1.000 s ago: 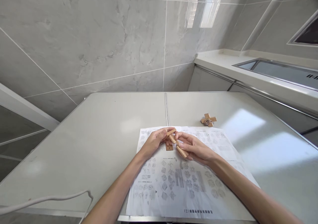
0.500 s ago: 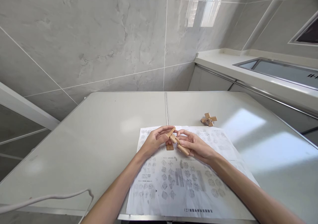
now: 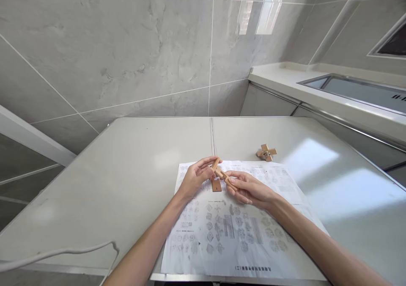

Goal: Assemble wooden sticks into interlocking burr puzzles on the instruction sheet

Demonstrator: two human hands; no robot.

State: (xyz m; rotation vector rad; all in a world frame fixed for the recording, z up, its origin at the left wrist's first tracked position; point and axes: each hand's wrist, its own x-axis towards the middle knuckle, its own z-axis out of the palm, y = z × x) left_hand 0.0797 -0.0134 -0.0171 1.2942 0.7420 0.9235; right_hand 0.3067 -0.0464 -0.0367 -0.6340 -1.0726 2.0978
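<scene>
Between finger and thumb, my left hand (image 3: 197, 176) grips wooden puzzle pieces (image 3: 217, 167), one of them slanting upward. My right hand (image 3: 249, 188) is closed on a notched wooden puzzle piece (image 3: 230, 183), whose upper end meets or nearly meets the pieces at the left hand. Whether they interlock I cannot tell. Just below the hands a flat wooden piece (image 3: 216, 185) with a small dark mark shows against the sheet. Under everything lies a printed instruction sheet (image 3: 222, 252) with rows of puzzle drawings.
An assembled cross-shaped wooden puzzle (image 3: 266, 152) stands beyond the sheet's upper right edge. A white cable (image 3: 63, 251) runs along the table's front left. The pale table (image 3: 152, 142) meets a grey tiled wall; a counter (image 3: 285, 76) with a sink is at right.
My left hand has turned slightly, and its slanted piece stands steeper. The right hand has shifted its piece and grip a little; its fingers are now lower around the piece.
</scene>
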